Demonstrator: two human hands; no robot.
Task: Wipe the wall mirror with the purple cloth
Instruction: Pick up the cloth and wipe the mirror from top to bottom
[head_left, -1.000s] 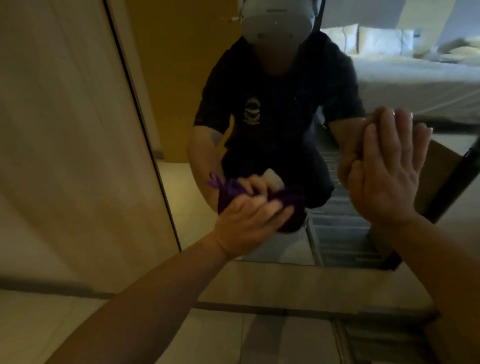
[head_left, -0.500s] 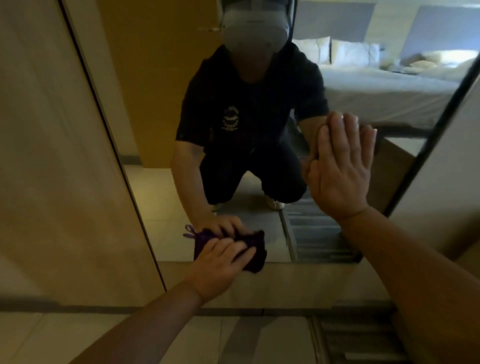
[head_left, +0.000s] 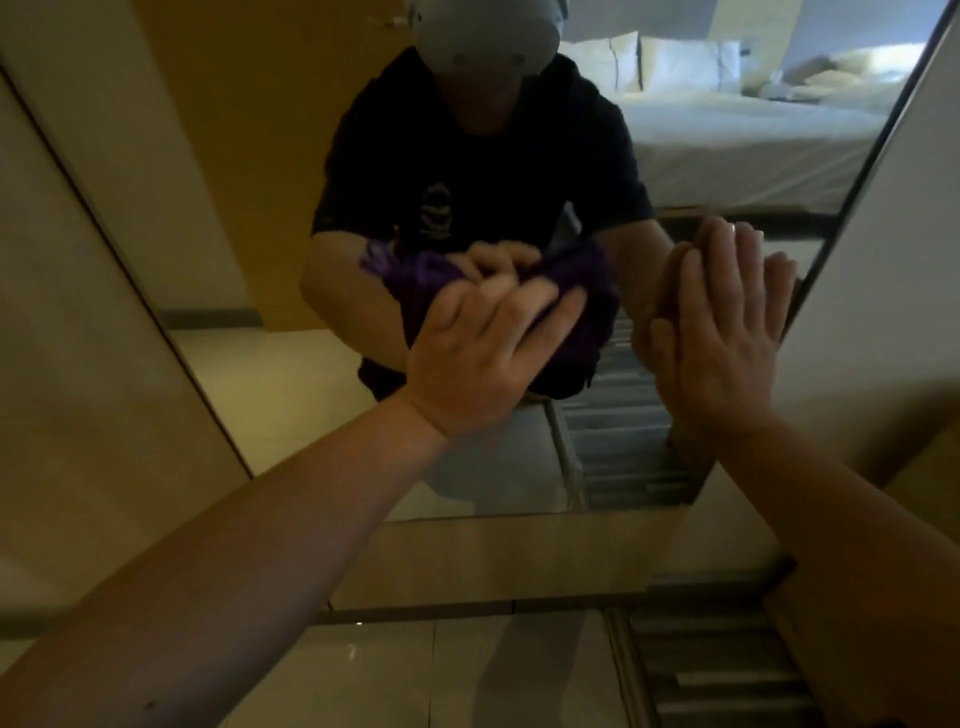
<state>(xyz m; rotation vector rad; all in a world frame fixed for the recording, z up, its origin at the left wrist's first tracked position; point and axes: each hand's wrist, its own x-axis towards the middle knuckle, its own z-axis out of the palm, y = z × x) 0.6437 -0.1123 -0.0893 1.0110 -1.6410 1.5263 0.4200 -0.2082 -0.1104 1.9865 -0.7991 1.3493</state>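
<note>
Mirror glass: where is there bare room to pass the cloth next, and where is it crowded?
Free: the mirror left of the left hand up to its left edge, and below both hands down to its bottom edge. Crowded: between purple cloth and flat right hand.

purple cloth (head_left: 582, 291): purple | shirt (head_left: 467, 156): black, pale emblem | bedding (head_left: 727, 140): white

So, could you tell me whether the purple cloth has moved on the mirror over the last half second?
Yes. The purple cloth under the left hand has gone up the mirror, from its bottom edge to well above it.
</note>
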